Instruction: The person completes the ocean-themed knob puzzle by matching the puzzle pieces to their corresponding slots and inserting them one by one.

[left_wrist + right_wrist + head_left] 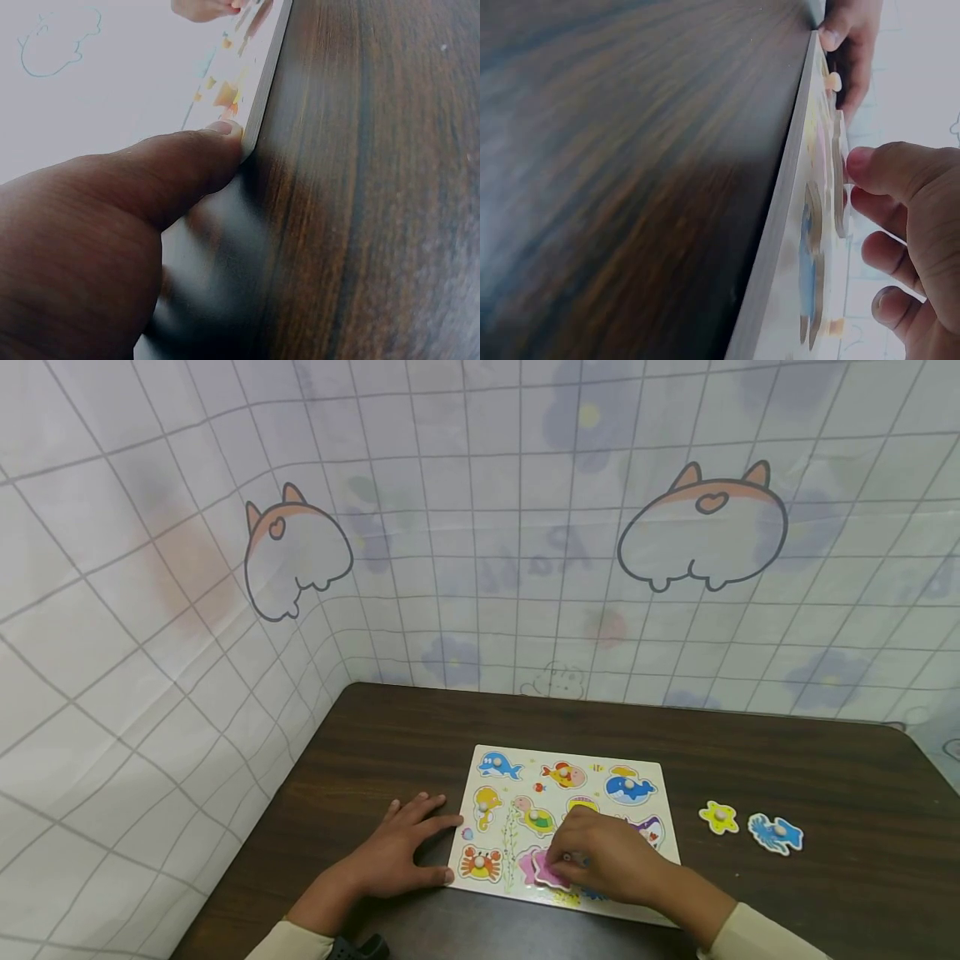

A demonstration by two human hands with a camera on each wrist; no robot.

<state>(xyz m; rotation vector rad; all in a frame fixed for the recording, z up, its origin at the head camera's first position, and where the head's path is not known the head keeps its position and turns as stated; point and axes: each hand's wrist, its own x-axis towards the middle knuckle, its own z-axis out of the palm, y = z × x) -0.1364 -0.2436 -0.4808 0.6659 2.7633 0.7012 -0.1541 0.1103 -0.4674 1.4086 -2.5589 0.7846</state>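
A wooden sea-animal knob puzzle board (637,911) lies on the table. My right hand (615,856) pinches a pink puzzle piece (551,875) between thumb and fingertips, over the pink printed shape in the board's front row. In the right wrist view this piece (840,180) stands slightly proud of the board, tilted and out of line with the shape below. My left hand (393,852) rests with spread fingers at the board's left side. Its thumb (187,161) touches the front left corner in the left wrist view.
To the right of the board lie a yellow star piece (719,817) and a blue piece with tentacles (777,833). Several knobbed pieces sit in the board, among them a crab (480,863) and a turtle (537,817). A patterned curtain (495,610) hangs behind the dark table (420,718).
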